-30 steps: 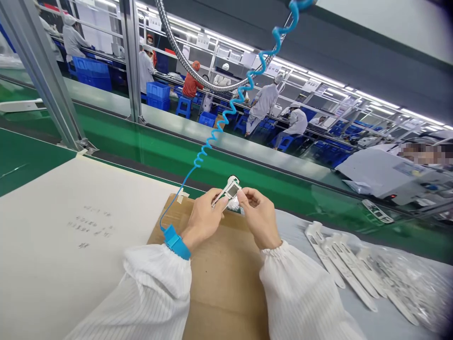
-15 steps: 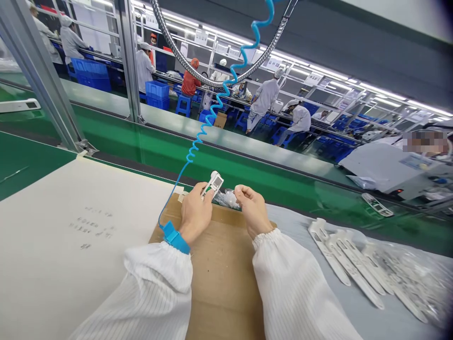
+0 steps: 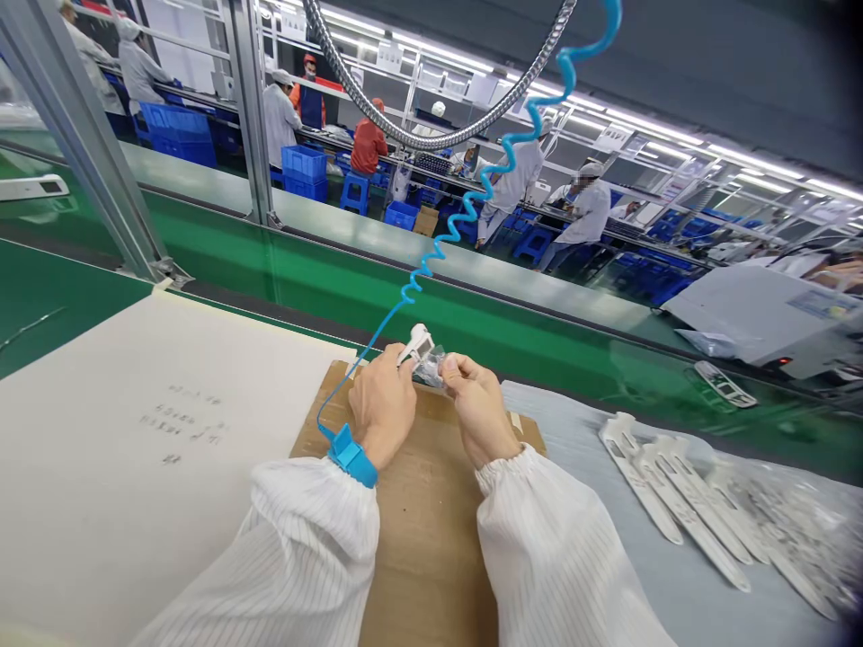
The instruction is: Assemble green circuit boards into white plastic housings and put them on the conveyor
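My left hand (image 3: pixel 383 395) is closed around a slim white plastic housing (image 3: pixel 419 341), which has a small window near its top end. The lower part of the housing is hidden by my fingers. Close by on the right, my right hand (image 3: pixel 480 400) is closed, thumb against forefinger, with a small clear plastic piece (image 3: pixel 440 354) at its fingertips. Just behind the fingers lies a crumpled clear plastic bag (image 3: pixel 428 373), at the far edge of a brown cardboard sheet (image 3: pixel 431 530). A blue wrist strap (image 3: pixel 352 456) circles my left wrist.
From the strap a coiled blue cord (image 3: pixel 465 220) rises to the upper right. Several white housings (image 3: pixel 694 512) lie at the right beside a clear bag of parts (image 3: pixel 796 521). Beyond the cardboard runs a green conveyor belt (image 3: pixel 324 279). People work at benches farther back.
My right hand has come nearer the housing in my left hand, and a clear piece now shows at its fingertips. My left hand has turned the housing slightly. The view has shifted a little.
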Demonstrator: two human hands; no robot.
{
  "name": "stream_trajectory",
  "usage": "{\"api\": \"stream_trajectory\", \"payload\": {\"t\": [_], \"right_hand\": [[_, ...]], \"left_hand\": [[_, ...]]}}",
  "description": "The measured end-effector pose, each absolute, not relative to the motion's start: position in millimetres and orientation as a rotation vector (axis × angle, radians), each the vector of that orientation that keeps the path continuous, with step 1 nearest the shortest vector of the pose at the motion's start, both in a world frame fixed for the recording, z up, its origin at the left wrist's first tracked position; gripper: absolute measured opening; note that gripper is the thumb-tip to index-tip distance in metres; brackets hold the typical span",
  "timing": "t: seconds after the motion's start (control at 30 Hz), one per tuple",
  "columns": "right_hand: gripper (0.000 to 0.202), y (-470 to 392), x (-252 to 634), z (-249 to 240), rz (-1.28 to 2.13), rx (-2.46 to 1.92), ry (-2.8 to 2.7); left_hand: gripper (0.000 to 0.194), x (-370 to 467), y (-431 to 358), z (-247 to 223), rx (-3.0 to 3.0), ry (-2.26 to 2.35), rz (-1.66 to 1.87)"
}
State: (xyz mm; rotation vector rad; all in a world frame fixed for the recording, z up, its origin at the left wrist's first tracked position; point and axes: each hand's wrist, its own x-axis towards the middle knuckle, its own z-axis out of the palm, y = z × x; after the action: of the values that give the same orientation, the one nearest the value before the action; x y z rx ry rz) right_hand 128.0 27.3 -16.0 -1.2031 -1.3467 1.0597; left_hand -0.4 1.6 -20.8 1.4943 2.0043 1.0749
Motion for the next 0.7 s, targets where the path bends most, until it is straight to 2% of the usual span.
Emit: {"api": "stream_trajectory", "payload": {"t": [0.2,0.37,0.43,0.53,0.63,0.7], "right_hand": [[0.027,61,164,-41,0.306,-1.582,-1.686],[0.017,74,192,-43,0.156,-1.696,-1.804],[0.020,72,220,-37,0.099,-1.697,-1.873],[0.027,66,292,-28,-0.038,-1.744,-1.943],[0.036,64,377,-28,-0.270,-2.044,-1.957],[0.025,63,419,-34,-0.281,-2.079,-1.988]], "left_hand": [[0.028,-10,8,-21,1.276,1.906,1.188],[0.029,-9,8,-19,1.293,1.843,1.259],[0.028,-8,9,-19,1.269,1.805,1.291],[0.026,-7,11,-19,1.111,1.621,1.330],[0.029,-4,12,-17,0.931,1.311,1.360],[0.027,-2,10,-14,0.895,1.129,1.362]]}}
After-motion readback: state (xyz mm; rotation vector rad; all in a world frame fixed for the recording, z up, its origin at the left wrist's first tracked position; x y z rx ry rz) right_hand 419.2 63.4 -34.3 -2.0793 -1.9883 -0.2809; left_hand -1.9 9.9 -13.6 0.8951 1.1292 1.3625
